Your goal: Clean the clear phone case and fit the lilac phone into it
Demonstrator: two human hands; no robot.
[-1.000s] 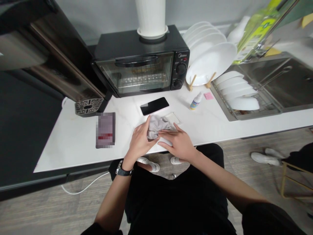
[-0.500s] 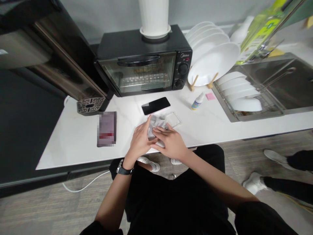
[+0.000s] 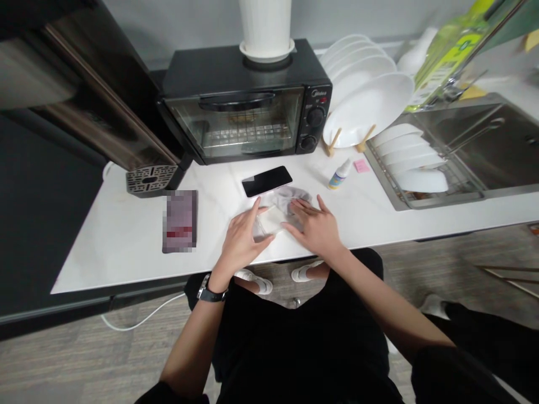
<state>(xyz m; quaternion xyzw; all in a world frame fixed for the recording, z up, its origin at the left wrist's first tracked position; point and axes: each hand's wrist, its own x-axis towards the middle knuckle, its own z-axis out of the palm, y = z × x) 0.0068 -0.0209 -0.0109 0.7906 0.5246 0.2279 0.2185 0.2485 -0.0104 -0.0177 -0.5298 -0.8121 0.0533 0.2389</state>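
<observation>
Right hand [image 3: 316,229] lies flat, fingers spread, palm down on a grey cloth [image 3: 286,197] at centre frame; it presses the cloth, no closed grip. Left hand [image 3: 242,238] sits just left of it, fingers loosely extended, fingertips touching a clear phone case [image 3: 266,224] that lies partly under the cloth; whether it pinches the case, cannot tell. Both hands are near the front edge of the white bench [image 3: 126,247].

Black phone [image 3: 266,181] lies screen up just above the cloth, nearly touching it. Small dropper bottle [image 3: 339,174] and pink sticky note [image 3: 360,165] are up and right of the cloth, apart from it. Dark card wallet [image 3: 179,220] lies left of the left hand, with bare bench between.

Toaster oven [image 3: 244,101] closes off the bench behind the phone. Rack of white plates [image 3: 370,95] stands to its right, sink [image 3: 484,146] at upper right. Open bench surface runs lower left, and right of the right hand up to the sink rim.
</observation>
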